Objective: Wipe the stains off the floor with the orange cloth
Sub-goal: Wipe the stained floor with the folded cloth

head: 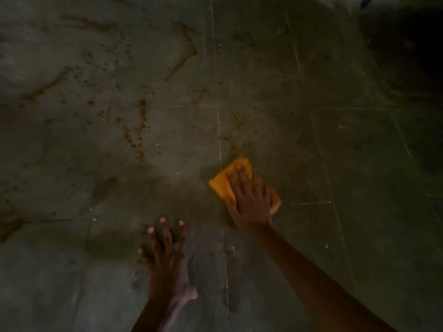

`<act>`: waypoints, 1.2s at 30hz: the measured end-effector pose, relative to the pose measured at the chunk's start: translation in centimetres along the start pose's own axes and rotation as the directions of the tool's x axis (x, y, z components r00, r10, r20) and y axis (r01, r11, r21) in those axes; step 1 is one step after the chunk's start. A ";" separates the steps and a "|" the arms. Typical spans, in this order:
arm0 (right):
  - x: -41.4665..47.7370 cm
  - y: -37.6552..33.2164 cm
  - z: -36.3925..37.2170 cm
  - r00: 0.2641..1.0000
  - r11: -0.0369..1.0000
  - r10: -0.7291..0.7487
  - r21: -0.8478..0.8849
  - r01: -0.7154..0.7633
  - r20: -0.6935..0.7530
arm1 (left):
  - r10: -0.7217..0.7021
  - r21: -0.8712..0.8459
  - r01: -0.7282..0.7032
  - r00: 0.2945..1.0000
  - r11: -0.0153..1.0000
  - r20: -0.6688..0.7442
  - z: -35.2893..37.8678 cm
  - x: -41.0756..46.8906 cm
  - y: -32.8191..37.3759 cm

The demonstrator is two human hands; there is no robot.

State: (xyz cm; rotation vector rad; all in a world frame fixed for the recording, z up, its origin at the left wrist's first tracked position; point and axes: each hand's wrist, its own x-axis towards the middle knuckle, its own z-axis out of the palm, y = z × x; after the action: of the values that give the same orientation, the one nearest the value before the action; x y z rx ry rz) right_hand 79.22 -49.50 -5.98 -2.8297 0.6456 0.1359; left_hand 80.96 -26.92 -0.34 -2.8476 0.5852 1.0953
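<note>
Orange cloth astride tile seam

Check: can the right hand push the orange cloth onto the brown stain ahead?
Probably yes: the right hand lies flat on the orange cloth, with only bare floor before the brown stain.

1. We see the floor across the whole view; a tile joint runs from far to near through its middle.
2. The cloth lies flat on the floor, just right of the joint.
3. The right hand rests on top of the cloth, fingers extended away from us.
4. The left hand lies spread on the floor, nearer to us and left of the joint, apart from the cloth.
5. Stains lie just beyond the cloth's far edge; a streak lies left of the joint, beyond the left hand.
</note>
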 end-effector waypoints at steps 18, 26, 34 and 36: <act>-3.2 -6.7 -0.1 0.953 0.957 -0.259 -0.091 0.275 0.156 | 0.024 -0.356 -0.112 0.970 0.928 -0.242 -1.9 -1.2 -6.8; 0.2 -26.9 4.3 0.935 0.938 -0.340 -0.037 0.345 0.096 | -0.252 -0.189 0.175 0.791 0.966 -0.557 -3.1 -4.0 -26.9; 1.2 -31.1 5.5 0.954 0.951 -0.300 -0.076 0.300 0.015 | -0.388 -0.400 0.270 0.886 0.876 -0.252 2.3 -6.4 -35.8; 4.7 -37.2 5.5 0.984 0.985 -0.172 0.018 0.172 0.042 | -0.373 -0.385 0.268 0.899 0.883 -0.228 1.7 -5.8 -35.4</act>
State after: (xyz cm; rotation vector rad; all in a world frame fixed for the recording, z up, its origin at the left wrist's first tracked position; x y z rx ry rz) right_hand 99.52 -17.57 -4.24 -2.8440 0.3885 0.1613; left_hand 88.59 8.20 -1.35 -3.2730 -0.1071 0.7827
